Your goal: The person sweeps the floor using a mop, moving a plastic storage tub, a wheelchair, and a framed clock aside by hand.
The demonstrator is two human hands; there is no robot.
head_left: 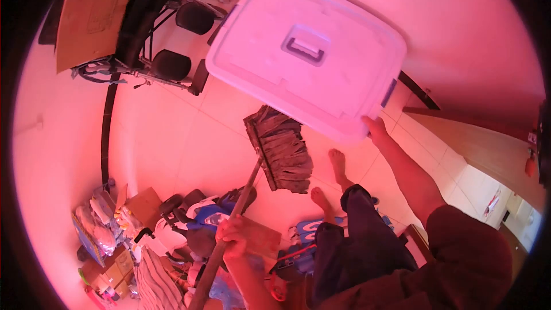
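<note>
My left hand is closed around the long handle of a mop. The mop's dark, stringy head rests on the tiled floor in front of my bare feet. At the near right corner of a large lidded plastic storage box, my right hand has its fingers wrapped on the edge. The box's lid is on, with a carrying handle in its middle and dark latches at the sides. What lies inside the box is hidden. Part of the mop's head is close beside the box's near edge.
A folded wheelchair-like frame with black pads stands at the upper left, a cardboard sheet against it. Piled clutter of boxes, bags and cloth lies at the lower left. A wooden door is on the right.
</note>
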